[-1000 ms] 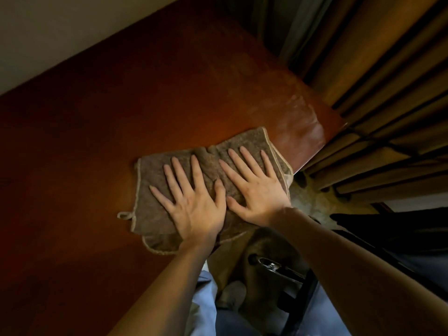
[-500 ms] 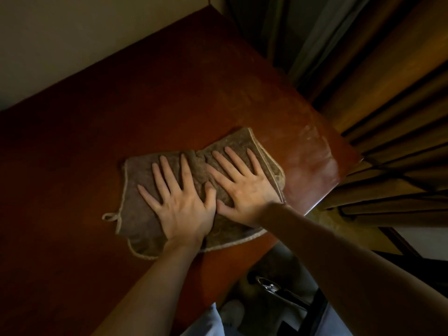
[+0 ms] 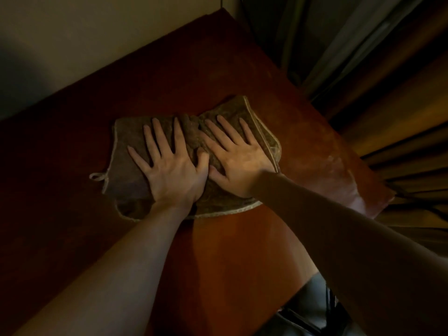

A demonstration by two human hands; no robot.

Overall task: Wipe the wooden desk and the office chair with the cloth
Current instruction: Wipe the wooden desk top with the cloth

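A brown cloth (image 3: 126, 151) with a pale hem and a small loop on its left side lies spread on the reddish wooden desk (image 3: 218, 76). My left hand (image 3: 169, 166) rests flat on the middle of the cloth, fingers spread. Beside it, thumbs nearly touching, my right hand (image 3: 237, 161) presses flat on the cloth's right half. Neither hand grips the fabric; both push down with open palms. A dark sliver at the bottom right may be the office chair (image 3: 315, 321); I cannot tell for sure.
A pale wall (image 3: 84, 37) runs along the desk's far left edge. Pleated curtains (image 3: 388, 93) hang past the desk's right edge and corner. The desk's near right corner (image 3: 378, 200) shines. My clothed lap (image 3: 312, 294) shows below the desk's front edge.
Both hands have slid the cloth away from the desk's front edge, farther onto the desktop toward the wall. The view has shifted forward, hiding most of the chair and floor.
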